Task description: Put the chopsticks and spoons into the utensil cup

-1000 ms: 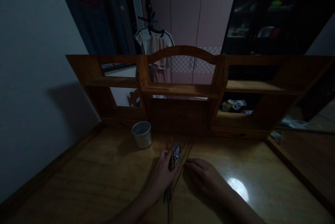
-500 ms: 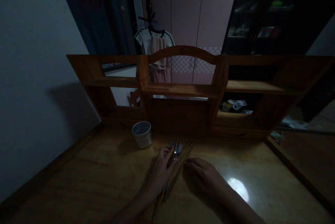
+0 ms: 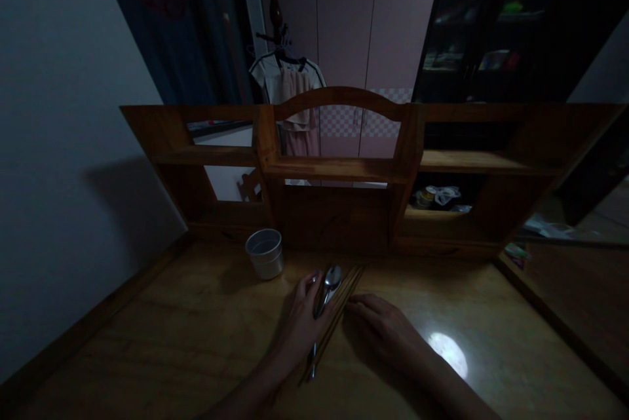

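Note:
My left hand (image 3: 303, 308) is closed, its thumb and fingers around what looks like a dark, thin chopstick (image 3: 320, 295), mostly hidden by the hand. Right beside those fingers shows the shiny bowl of a metal spoon (image 3: 333, 276); a metal handle end (image 3: 313, 367) comes out below the hand. Several thin wooden chopsticks (image 3: 351, 286) lie slantwise on the table between my hands. My right hand (image 3: 383, 322) rests on the table with fingers curled together, fingertips next to the chopsticks; nothing shows in them. A silver metal cup (image 3: 265, 255) stands upright, beyond my left hand.
A wooden shelf unit (image 3: 339, 171) runs along the back of the wooden table (image 3: 196, 341). At the left is a white wall (image 3: 73, 177). A bright light spot (image 3: 448, 353) lies on the tabletop beside my right forearm. Clothes (image 3: 295, 92) hang behind the shelf.
The chopstick in my left hand has dropped away from in front of the spoon, whose bowl now shows plainly. My left hand has shifted slightly; my right hand stays put.

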The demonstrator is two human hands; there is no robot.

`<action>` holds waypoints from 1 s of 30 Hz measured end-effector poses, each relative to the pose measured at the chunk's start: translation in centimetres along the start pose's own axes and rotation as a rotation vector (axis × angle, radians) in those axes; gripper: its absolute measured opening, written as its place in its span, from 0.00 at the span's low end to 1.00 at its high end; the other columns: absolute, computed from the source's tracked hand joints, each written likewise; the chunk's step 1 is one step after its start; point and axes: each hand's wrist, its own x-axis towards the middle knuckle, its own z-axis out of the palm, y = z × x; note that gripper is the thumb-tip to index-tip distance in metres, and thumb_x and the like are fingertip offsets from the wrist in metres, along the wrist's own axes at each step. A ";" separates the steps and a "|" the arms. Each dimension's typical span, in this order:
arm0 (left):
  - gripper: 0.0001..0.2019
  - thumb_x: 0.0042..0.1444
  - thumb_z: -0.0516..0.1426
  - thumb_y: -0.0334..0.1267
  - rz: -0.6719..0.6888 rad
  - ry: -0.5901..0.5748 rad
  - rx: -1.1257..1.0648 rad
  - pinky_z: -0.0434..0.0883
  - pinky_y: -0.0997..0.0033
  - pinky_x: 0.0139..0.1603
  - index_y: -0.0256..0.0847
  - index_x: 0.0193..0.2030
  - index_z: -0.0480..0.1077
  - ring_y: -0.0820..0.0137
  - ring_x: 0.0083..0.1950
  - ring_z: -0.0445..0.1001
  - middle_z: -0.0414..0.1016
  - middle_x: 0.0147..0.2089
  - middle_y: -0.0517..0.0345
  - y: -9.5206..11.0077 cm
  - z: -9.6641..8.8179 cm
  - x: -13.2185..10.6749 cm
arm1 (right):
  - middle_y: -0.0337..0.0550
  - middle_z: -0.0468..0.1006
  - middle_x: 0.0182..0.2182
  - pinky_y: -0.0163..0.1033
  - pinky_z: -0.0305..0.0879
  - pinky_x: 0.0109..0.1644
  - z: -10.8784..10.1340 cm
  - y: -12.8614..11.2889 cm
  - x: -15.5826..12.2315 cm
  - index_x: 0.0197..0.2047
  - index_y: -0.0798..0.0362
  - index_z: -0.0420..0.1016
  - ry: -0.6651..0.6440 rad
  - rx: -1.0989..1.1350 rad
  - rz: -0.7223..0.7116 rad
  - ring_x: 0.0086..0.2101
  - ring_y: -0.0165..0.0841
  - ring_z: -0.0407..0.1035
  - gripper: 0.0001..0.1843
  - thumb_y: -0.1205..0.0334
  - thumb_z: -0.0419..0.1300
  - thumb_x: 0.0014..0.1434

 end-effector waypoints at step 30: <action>0.04 0.53 0.58 0.35 0.066 -0.010 0.059 0.69 0.60 0.52 0.43 0.37 0.70 0.62 0.52 0.69 0.66 0.50 0.53 1.7 -0.6 0.1 | 0.46 0.72 0.54 0.41 0.66 0.55 0.4 0.3 0.0 0.59 0.48 0.67 0.018 -0.026 0.017 0.51 0.35 0.68 0.21 0.69 0.51 0.64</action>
